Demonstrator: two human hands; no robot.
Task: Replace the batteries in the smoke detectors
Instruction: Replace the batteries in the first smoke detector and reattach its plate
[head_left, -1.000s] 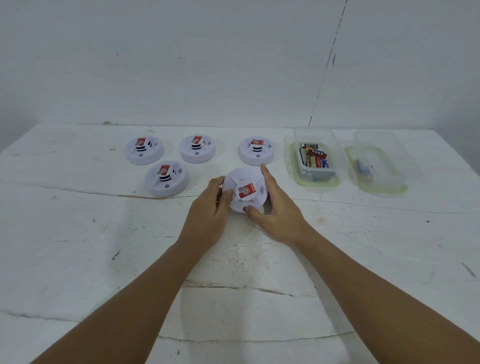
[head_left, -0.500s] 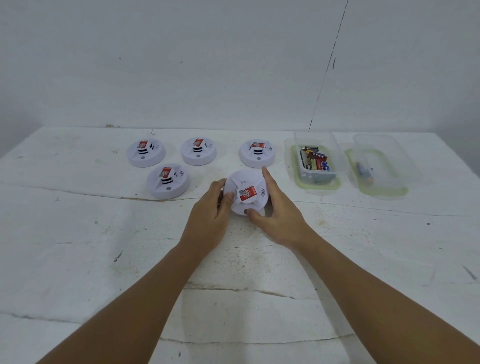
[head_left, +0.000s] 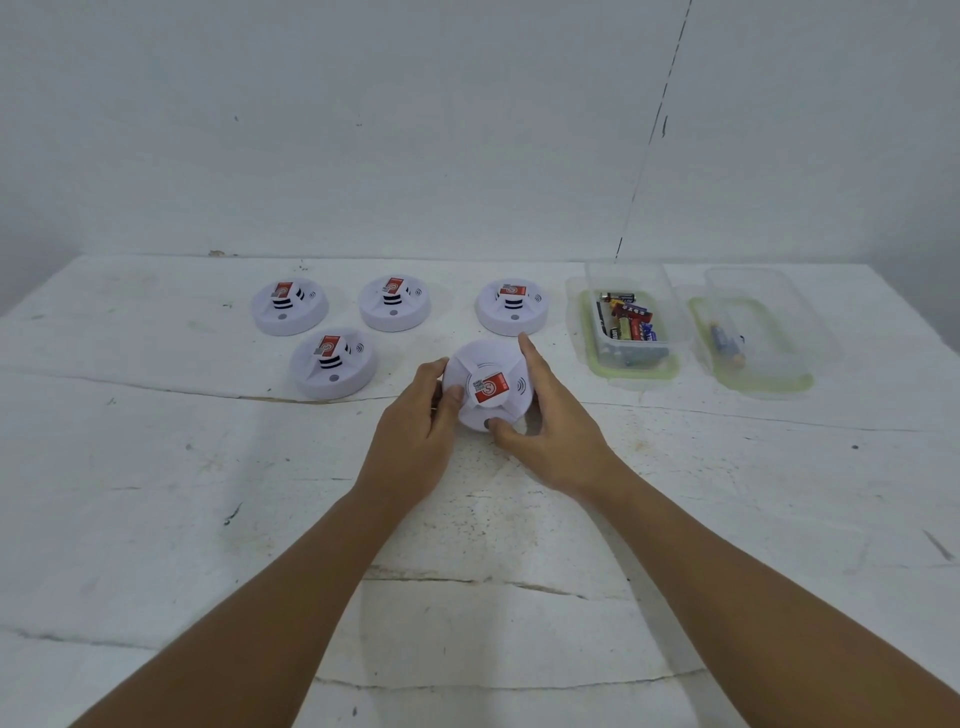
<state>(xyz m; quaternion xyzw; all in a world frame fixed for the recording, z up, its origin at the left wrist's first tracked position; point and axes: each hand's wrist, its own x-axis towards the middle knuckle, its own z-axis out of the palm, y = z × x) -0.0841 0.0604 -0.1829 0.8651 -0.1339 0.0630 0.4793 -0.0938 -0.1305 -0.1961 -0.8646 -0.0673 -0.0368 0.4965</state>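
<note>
Two bare forearms reach up from the bottom of the frame, and both hands grasp one white smoke detector (head_left: 488, 384) at mid-frame, tilted toward the viewer. The left hand (head_left: 415, 436) curls round its left edge; the right hand (head_left: 550, 431) cups its right side, thumb at the lower rim. Beyond, four more detectors (head_left: 332, 364) sit on the white table (head_left: 156, 493). At upper right stand a clear box of batteries (head_left: 628, 325) and a second box (head_left: 753, 332).

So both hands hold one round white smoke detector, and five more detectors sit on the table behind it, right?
Not five: the head view shows four other detectors. Both hands, left and right, do hold the round white smoke detector.
</note>
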